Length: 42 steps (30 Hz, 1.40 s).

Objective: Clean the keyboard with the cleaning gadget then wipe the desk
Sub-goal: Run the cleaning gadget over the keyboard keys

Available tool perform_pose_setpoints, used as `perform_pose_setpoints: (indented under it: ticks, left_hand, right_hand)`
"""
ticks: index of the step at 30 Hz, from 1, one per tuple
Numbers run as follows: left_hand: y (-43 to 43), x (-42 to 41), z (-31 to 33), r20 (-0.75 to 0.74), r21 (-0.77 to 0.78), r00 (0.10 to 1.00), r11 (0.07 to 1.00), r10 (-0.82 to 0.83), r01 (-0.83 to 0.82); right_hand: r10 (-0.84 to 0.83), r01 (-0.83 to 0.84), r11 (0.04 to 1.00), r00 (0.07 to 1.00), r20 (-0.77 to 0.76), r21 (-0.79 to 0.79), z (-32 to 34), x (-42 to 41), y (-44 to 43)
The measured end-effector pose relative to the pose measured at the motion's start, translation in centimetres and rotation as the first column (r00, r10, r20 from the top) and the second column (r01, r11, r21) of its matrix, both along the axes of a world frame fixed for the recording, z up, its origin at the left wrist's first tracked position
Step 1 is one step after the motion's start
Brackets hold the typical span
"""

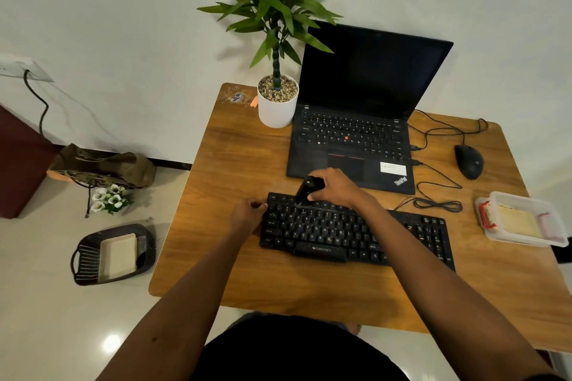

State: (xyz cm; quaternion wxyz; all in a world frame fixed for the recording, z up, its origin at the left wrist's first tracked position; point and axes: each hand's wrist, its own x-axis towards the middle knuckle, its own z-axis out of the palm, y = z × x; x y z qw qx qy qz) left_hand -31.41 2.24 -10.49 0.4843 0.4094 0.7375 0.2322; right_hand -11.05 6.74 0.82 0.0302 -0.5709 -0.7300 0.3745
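Keyboard cleaning is the step we judge to be in hand, with the desk wipe not yet begun. Our right hand (334, 187) is wrapped closed around the small black cleaning gadget (306, 192). It holds the gadget tilted, with the lower end down on the top-left rows of the black Zebronics keyboard (340, 232). That slant probably lets the working end reach between the keys, though we cannot make out the tip itself.

Our left hand (247, 213) sits at the keyboard's left end. Its fingers are curled against the upper corner and appear to pinch it. We take this as a brace, so the board does not slide while the gadget pushes across it.

The keyboard lies across the near middle of the brown wooden desk (247, 158), just in front of the open black laptop (356, 133). Its cable runs off to the right in a loose coil.

Starting at the top-left corner suggests a sweep row by row toward the right, so most of the keys remain to be done.

At the right edge of the desk stands a clear plastic box (523, 219) holding a yellowish cloth (517, 221). It is within reach and is likely meant for the wipe. The black mouse (469, 161) and the white potted plant (277, 102) would need wiping around, or lifting.
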Motion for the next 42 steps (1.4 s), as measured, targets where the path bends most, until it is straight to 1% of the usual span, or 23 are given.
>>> perform_pose_setpoints:
  ticks: [5, 11, 18, 19, 21, 23, 24, 25, 26, 28, 29, 31, 34, 35, 37, 42]
  left_hand:
    - [-0.2, 0.0, 0.1, -0.019, 0.002, 1.0, 1.0, -0.017, 0.017]
    - [-0.2, -0.1, 0.2, -0.04, 0.002, 0.999, 1.0, -0.03, 0.03]
    - [-0.2, 0.1, 0.2, -0.048, 0.019, 0.999, 0.999, -0.025, 0.026]
    - [-0.1, 0.2, 0.3, -0.05, 0.01, 0.998, 1.0, -0.025, 0.025]
    - [0.0, 0.4, 0.6, -0.072, 0.005, 0.997, 0.999, -0.038, 0.038]
    - [-0.1, 0.9, 1.2, -0.184, 0.062, 0.98, 0.994, -0.072, 0.085]
    - [-0.2, 1.2, 1.6, -0.269, 0.106, 0.957, 0.985, -0.106, 0.139]
    - [-0.4, 1.6, 2.1, -0.365, 0.138, 0.917, 0.964, -0.163, 0.227]
    - [-0.6, 2.1, 2.6, -0.461, 0.15, 0.854, 0.928, -0.24, 0.342]
    - [-0.6, 3.0, 3.4, -0.608, 0.113, 0.685, 0.81, -0.402, 0.576]
    - [-0.5, 3.6, 3.8, -0.636, 0.081, 0.613, 0.749, -0.468, 0.657]
    - [-0.6, 4.6, 4.2, -0.645, 0.014, 0.503, 0.649, -0.575, 0.76]
    - [-0.9, 5.9, 4.5, -0.659, -0.074, 0.361, 0.535, -0.659, 0.842]
    - [-0.9, 6.2, 4.5, -0.663, -0.094, 0.33, 0.512, -0.672, 0.854]
    - [-0.8, 6.6, 4.4, -0.659, -0.124, 0.299, 0.491, -0.69, 0.862]
    - [-0.2, 7.3, 4.9, -0.638, -0.153, 0.311, 0.512, -0.704, 0.845]
  right_hand:
    - [-0.01, 0.011, 1.0, 0.999, 0.038, -0.02, 0.1, 2.6, -0.5]
    - [-0.06, 0.063, 0.997, 0.995, 0.078, -0.033, 0.1, 6.2, -1.2]
    - [-0.08, 0.085, 0.996, 0.99, 0.116, -0.037, 0.7, 8.2, -1.4]
    - [-0.096, 0.099, 0.995, 0.99, 0.103, -0.022, 0.8, 8.1, -1.3]
    - [-0.154, 0.154, 0.988, 0.988, 0.014, 0.018, 1.3, 7.4, -1.1]
    - [-0.177, 0.181, 0.982, 0.982, -0.067, 0.05, 1.6, 6.2, -1.0]
    - [-0.167, 0.172, 0.984, 0.983, -0.08, 0.057, 1.7, 5.6, -0.9]
    - [-0.151, 0.156, 0.986, 0.985, -0.08, 0.051, 1.6, 5.2, -0.9]
    - [-0.135, 0.138, 0.99, 0.988, -0.073, 0.037, 1.4, 4.8, -0.9]
    - [-0.107, 0.107, 0.994, 0.993, -0.052, 0.005, 0.9, 4.6, -1.0]
    - [-0.098, 0.098, 0.995, 0.994, -0.039, -0.005, 0.7, 4.7, -1.1]
    - [-0.099, 0.099, 0.995, 0.995, -0.015, -0.017, 0.4, 5.4, -1.3]
    - [-0.12, 0.12, 0.992, 0.993, 0.003, -0.027, 0.3, 6.9, -1.6]
    - [-0.126, 0.126, 0.992, 0.992, 0.009, -0.029, 0.2, 7.4, -1.7]
    - [-0.14, 0.141, 0.99, 0.99, 0.022, -0.022, 0.2, 8.4, -2.0]
    - [-0.184, 0.185, 0.982, 0.982, 0.032, -0.026, 0.2, 10.8, -2.4]
